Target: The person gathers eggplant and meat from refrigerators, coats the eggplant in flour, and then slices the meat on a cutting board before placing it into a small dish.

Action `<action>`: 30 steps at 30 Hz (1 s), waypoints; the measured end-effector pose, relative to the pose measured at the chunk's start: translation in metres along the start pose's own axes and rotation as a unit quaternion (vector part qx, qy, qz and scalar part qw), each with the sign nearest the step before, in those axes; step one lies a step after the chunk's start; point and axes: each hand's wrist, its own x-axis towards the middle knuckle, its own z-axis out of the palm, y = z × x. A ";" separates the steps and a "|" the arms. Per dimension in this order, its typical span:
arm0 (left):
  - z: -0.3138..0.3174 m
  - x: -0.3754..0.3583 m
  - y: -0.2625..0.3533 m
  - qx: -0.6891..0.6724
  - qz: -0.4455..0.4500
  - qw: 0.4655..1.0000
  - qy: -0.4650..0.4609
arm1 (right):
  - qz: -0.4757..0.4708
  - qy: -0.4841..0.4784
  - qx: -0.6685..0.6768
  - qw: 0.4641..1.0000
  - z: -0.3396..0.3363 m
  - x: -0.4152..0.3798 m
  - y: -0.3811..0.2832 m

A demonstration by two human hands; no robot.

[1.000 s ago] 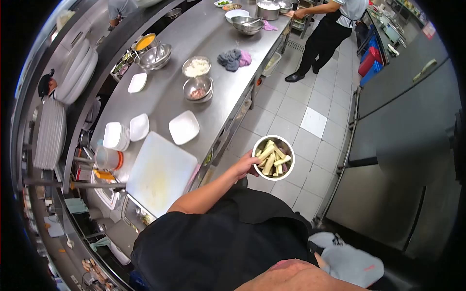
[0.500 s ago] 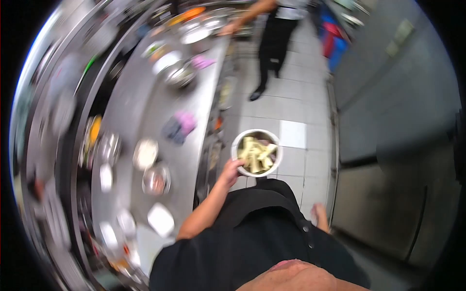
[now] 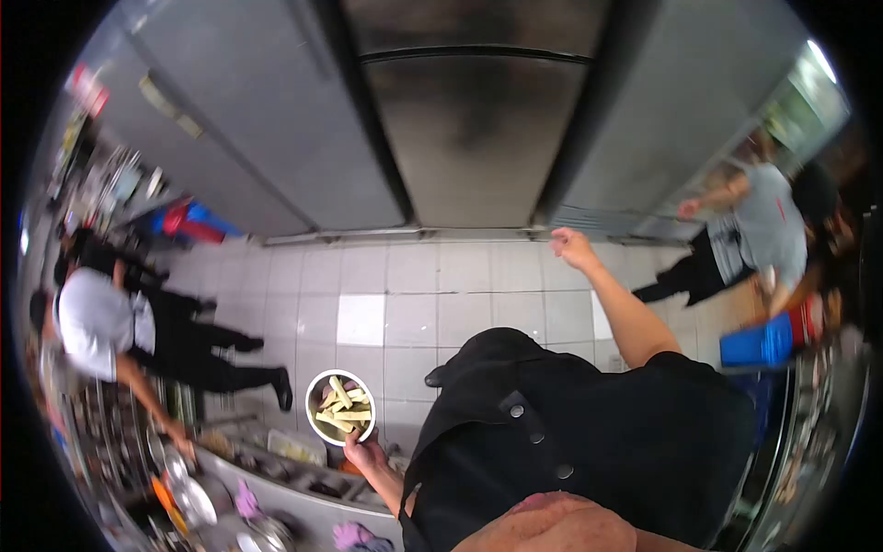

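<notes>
My left hand [image 3: 365,451] grips the near edge of a round bowl [image 3: 310,396] with a pale rim, held out over the floor to my left. Inside the bowl lie several thick, pale yellow cut sticks [image 3: 351,416], with a few purplish bits among them. My right hand [image 3: 572,247] is stretched forward, close to the foot of the tall metal cabinets as seen from above. Its fingers are loosely bent and apart, and I see nothing in them.
Tall grey cabinet doors [image 3: 478,138] stand in front of me across the tiled floor [image 3: 460,276]. One co-worker [image 3: 101,322] leans to a counter at left; another person [image 3: 759,221] stands at right near a blue bin [image 3: 756,345]. A purple cloth [image 3: 354,535] lies on the metal counter [image 3: 303,515].
My view has swung right, from the counter aisle to face the cabinets. My left hand still carries the bowl. My right arm has risen from my side and now reaches forward.
</notes>
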 end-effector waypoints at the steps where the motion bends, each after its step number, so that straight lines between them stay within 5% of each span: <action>1: 0.021 -0.002 0.003 0.001 -0.019 1.000 -0.014 | 0.022 0.052 -0.009 0.998 -0.070 -0.025 -0.016; 4: 0.054 0.008 -0.014 0.032 -0.072 0.993 -0.085 | 0.115 0.145 0.070 0.980 -0.197 -0.092 -0.038; 11: 0.142 -0.058 -0.031 0.010 -0.131 0.978 -0.163 | 0.062 0.340 0.173 0.922 -0.450 -0.103 -0.135; 15: 0.221 -0.122 -0.130 0.045 -0.109 0.982 -0.150 | 0.068 0.393 0.224 0.889 -0.583 0.022 -0.053; 17: 0.227 -0.151 -0.166 0.048 -0.112 0.983 -0.140 | 0.044 0.534 0.226 0.813 -0.650 0.061 -0.020; 20: 0.264 -0.195 -0.228 0.047 -0.083 0.986 -0.135 | -0.010 0.613 0.230 0.756 -0.747 0.141 0.042; 27: 0.401 -0.334 -0.355 0.038 -0.113 0.991 -0.063 | -0.199 0.484 0.400 0.752 -0.851 0.221 0.112; 30: 0.453 -0.374 -0.371 0.025 -0.102 0.986 -0.132 | -0.214 0.406 0.424 0.781 -0.853 0.196 0.099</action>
